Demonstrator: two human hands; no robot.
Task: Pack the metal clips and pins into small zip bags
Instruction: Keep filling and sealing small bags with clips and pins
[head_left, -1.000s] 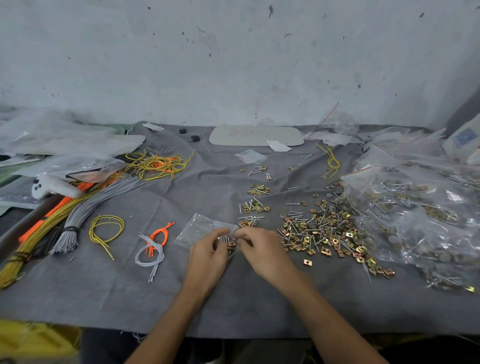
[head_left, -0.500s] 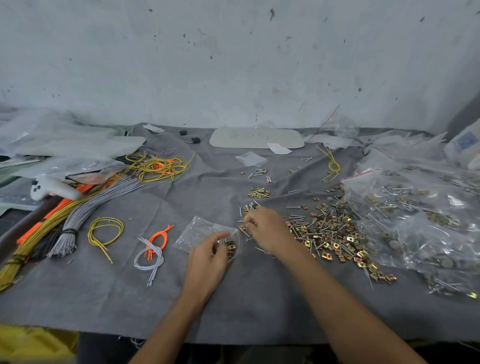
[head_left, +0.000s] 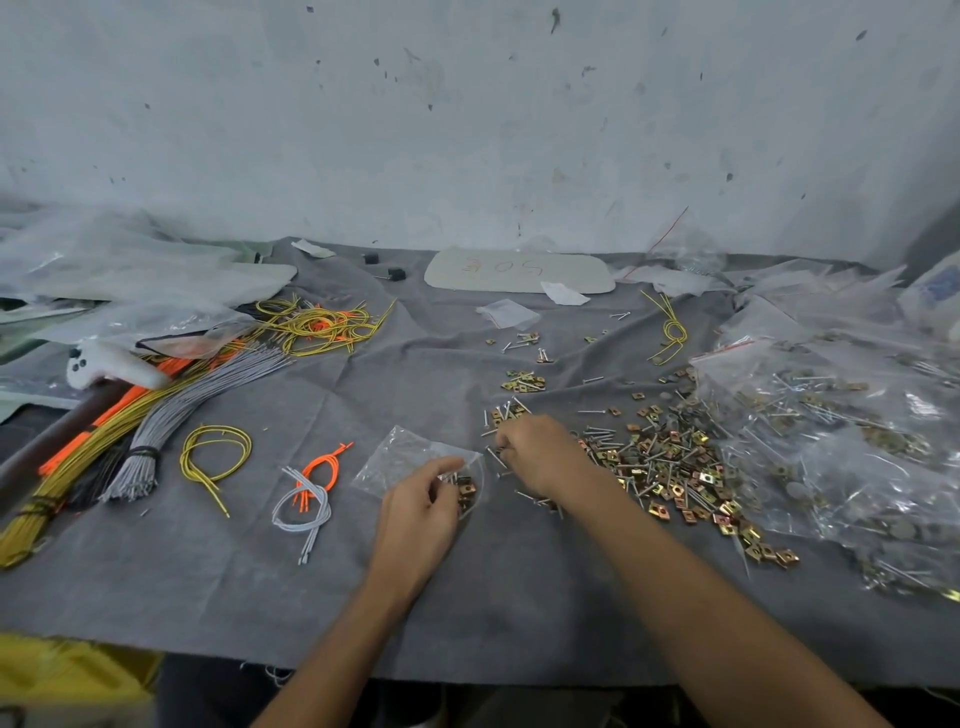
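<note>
The right hand (head_left: 540, 454) has moved off to the thin silver metal pins (head_left: 508, 410) loose on the grey cloth (head_left: 519, 597), its grip hidden; light and probably slippery, they want mid-shaft pinching, while the left hand (head_left: 421, 512) pinches the limp clear zip bag (head_left: 410, 454).

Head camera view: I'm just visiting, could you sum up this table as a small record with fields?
Surface: grey cloth
Left hand: holds the small zip bag, a few clips inside
Right hand: down among loose pins beside the bag; whether it holds one is unclear
Supply: pile of clips and pins right of the hands
Also: large filled bags far right, wire bundles left
</note>
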